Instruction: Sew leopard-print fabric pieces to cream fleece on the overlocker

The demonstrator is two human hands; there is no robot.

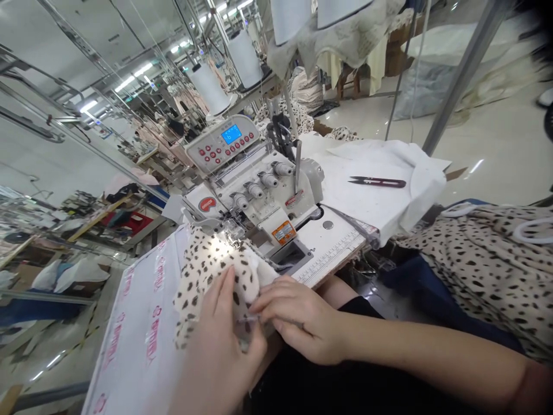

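Note:
A cream fleecy fabric piece (196,288) with dark spots lies under the lit needle area of an overlock sewing machine (259,190). My left hand (224,346) rests on this fabric, its fingers stretched toward the needle and its thumb apart; motion blurs it somewhat. Close beside it, my right hand (302,317) has its fingers curled and pinched on the fabric's near edge. A small pale strip shows between the two hands, too blurred to name. The fabric's white underside turns up near my right fingertips.
Dark thread snips (378,182) lie on white cloth (367,155) right of the machine. More spotted fabric (488,259) is heaped at the right. A printed white table surface (142,323) extends left. Thread cones (210,89) and a metal post (464,75) stand behind.

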